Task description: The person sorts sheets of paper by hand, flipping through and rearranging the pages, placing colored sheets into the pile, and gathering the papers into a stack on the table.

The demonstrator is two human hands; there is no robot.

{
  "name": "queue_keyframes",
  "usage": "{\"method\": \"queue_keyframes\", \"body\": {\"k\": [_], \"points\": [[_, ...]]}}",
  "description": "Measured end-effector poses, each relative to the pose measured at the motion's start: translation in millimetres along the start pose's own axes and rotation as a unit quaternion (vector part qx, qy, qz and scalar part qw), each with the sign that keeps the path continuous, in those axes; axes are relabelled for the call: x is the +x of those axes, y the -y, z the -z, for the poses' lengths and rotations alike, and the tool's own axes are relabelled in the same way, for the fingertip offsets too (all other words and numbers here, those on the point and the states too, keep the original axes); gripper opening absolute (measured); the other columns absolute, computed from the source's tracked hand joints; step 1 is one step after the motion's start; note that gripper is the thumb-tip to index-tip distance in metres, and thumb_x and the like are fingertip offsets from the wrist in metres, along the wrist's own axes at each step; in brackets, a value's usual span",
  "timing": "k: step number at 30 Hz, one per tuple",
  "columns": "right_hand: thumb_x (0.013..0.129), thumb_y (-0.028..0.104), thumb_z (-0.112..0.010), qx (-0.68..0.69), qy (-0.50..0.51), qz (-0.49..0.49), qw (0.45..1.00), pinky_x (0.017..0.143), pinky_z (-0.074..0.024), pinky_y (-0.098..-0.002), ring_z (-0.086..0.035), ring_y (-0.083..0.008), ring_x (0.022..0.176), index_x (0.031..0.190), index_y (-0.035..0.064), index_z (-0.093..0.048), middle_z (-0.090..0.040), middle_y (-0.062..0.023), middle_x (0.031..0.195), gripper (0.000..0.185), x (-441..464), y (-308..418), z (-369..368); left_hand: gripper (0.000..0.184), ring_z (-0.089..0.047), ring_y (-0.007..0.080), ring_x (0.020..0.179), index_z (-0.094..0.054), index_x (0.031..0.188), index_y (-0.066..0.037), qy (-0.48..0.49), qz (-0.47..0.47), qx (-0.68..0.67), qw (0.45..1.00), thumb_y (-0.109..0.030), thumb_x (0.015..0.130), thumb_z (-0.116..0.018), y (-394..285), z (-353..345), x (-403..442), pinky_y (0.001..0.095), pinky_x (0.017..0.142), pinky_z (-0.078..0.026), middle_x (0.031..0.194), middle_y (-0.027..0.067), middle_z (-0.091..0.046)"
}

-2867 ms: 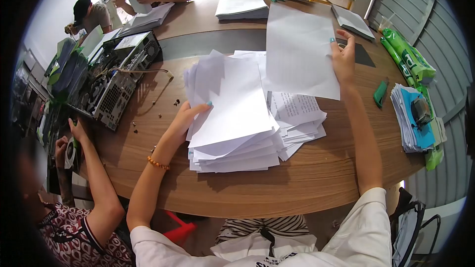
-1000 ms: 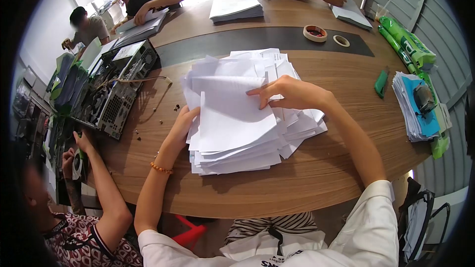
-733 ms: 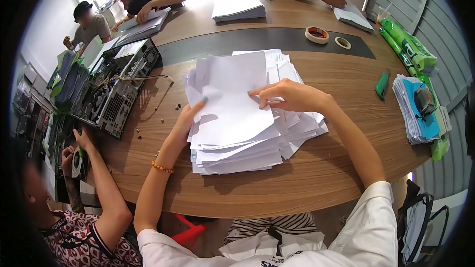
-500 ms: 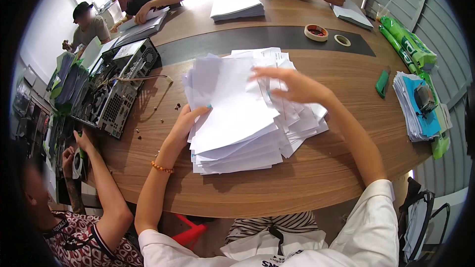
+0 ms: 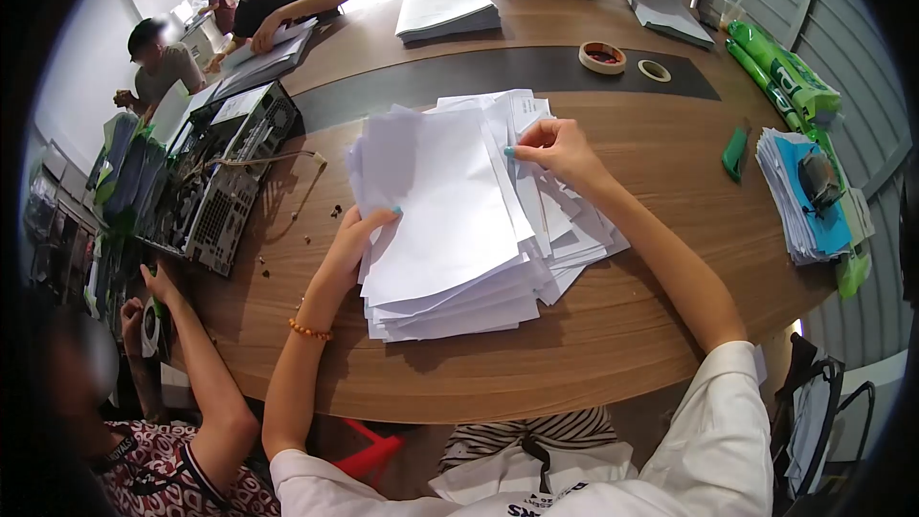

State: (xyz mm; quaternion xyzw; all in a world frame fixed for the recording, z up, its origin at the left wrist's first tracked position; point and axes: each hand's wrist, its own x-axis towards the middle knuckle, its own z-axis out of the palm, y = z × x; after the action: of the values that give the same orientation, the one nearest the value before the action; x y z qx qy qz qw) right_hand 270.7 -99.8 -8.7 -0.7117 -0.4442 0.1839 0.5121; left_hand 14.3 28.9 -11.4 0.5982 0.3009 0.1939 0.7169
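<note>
A white paper stack (image 5: 431,220) lies uneven on the table in front of me. My left hand (image 5: 352,247) grips its left edge, thumb on the top sheet, the other fingers mostly hidden at the side and beneath. My right hand (image 5: 560,155) has thumb and forefinger pinched at the upper right edge of the stack, on a sheet of paper. Beneath and to the right spreads a looser pile of printed sheets (image 5: 574,230), fanned at several angles.
An opened computer case (image 5: 230,182) with a loose cable stands at left, small screws nearby. Tape rolls (image 5: 602,58), a green cutter (image 5: 735,153) and clipped papers (image 5: 799,201) lie to the right. Another paper stack (image 5: 447,11) sits farther back. Several people work around the table.
My right hand, blurred above the papers before, has come down to the stack's right edge and closed into a pinch. My left hand keeps its hold on the left side.
</note>
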Motion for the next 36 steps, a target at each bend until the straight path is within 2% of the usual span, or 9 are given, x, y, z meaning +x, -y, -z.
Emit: {"method": "queue_keyframes", "body": {"k": [10,17,19,24,30,32,33,35,36], "points": [[0.071,0.019,-0.056,-0.160,-0.017,0.000,0.987,0.056,-0.0433,-0.0306,-0.057,-0.0199,0.061,0.072,0.0042,-0.061,-0.059,-0.0095,0.067,0.016,14,-16,33,0.022,-0.051,0.0090,0.067,-0.048,0.091,0.000,-0.012,0.005,0.000,1.000,-0.013,0.073,-0.053,-5,-4,-4,0.0203,0.058,-0.042,0.078,0.0038,-0.051],[0.077,0.010,-0.046,-0.346,-0.299,0.174,0.872,0.054,-0.0413,-0.0343,-0.054,-0.0273,0.056,0.095,0.0100,-0.049,-0.056,-0.0116,0.067,0.018,15,2,62,0.023,-0.051,0.0097,0.067,-0.047,0.091,0.001,-0.013,0.006,0.008,1.000,-0.012,0.073,-0.052,-6,-5,-5,0.0204,0.058,-0.042,0.078,0.0044,-0.051],[0.080,0.006,-0.040,-0.072,-0.316,0.163,0.932,0.046,-0.0382,-0.0267,-0.056,-0.0191,0.057,0.099,0.0116,-0.047,-0.051,-0.0068,0.057,0.021,11,17,66,0.023,-0.051,0.0097,0.069,-0.047,0.091,0.001,-0.005,0.007,0.002,1.000,-0.012,0.074,-0.052,-6,-5,-5,0.0207,0.060,-0.042,0.079,0.0047,-0.052],[0.079,0.003,-0.043,0.086,-0.221,0.124,0.964,0.046,-0.0319,-0.0152,-0.044,-0.0025,0.053,0.107,0.0088,-0.045,-0.054,0.0008,0.068,0.029,11,31,77,0.022,-0.052,0.0097,0.071,-0.048,0.092,0.001,0.001,-0.001,-0.004,1.000,-0.012,0.074,-0.052,-2,-1,-1,0.0210,0.061,-0.042,0.080,0.0048,-0.052],[0.082,0.009,-0.045,0.509,-0.020,0.262,0.820,0.054,-0.0385,-0.0146,-0.047,-0.0063,0.063,0.097,0.0008,-0.052,-0.053,-0.0050,0.085,0.019,-2,44,53,0.022,-0.053,0.0100,0.071,-0.048,0.092,0.001,0.005,0.003,-0.002,1.000,-0.012,0.074,-0.051,-6,-4,-4,0.0210,0.062,-0.043,0.082,0.0049,-0.053],[0.077,0.013,-0.051,0.798,0.258,-0.026,0.544,0.056,-0.0410,-0.0183,-0.049,-0.0106,0.062,0.101,0.0019,-0.050,-0.053,-0.0074,0.082,0.027,16,2,34,0.023,-0.053,0.0101,0.071,-0.048,0.092,0.001,0.004,0.003,-0.001,1.000,-0.012,0.074,-0.051,-6,-4,-4,0.0210,0.062,-0.044,0.082,0.0049,-0.053],[0.074,0.015,-0.054,0.850,0.370,-0.172,0.333,0.057,-0.0422,-0.0201,-0.050,-0.0127,0.061,0.103,0.0025,-0.048,-0.053,-0.0086,0.081,0.032,24,-18,25,0.023,-0.053,0.0102,0.071,-0.048,0.092,0.001,0.006,0.004,-0.002,1.000,-0.012,0.074,-0.051,-6,-4,-4,0.0211,0.062,-0.044,0.082,0.0051,-0.053],[0.072,0.017,-0.057,0.833,0.454,-0.303,0.094,0.059,-0.0435,-0.0220,-0.051,-0.0149,0.060,0.105,0.0031,-0.047,-0.052,-0.0098,0.079,0.038,20,-16,15,0.023,-0.053,0.0103,0.071,-0.048,0.092,0.001,0.009,0.004,0.000,1.000,-0.012,0.074,-0.052,-4,-3,-2,0.0212,0.062,-0.044,0.082,0.0053,-0.053],[0.070,0.013,-0.058,0.783,0.344,-0.375,-0.358,0.062,-0.0440,-0.0251,-0.052,-0.0180,0.066,0.105,0.0035,-0.047,-0.051,-0.0116,0.084,0.038,2,8,1,0.024,-0.053,0.0107,0.072,-0.047,0.093,0.002,-0.003,-0.005,-0.004,1.000,-0.012,0.074,-0.052,-1,-1,-1,0.0214,0.063,-0.044,0.083,0.0059,-0.053]]}}
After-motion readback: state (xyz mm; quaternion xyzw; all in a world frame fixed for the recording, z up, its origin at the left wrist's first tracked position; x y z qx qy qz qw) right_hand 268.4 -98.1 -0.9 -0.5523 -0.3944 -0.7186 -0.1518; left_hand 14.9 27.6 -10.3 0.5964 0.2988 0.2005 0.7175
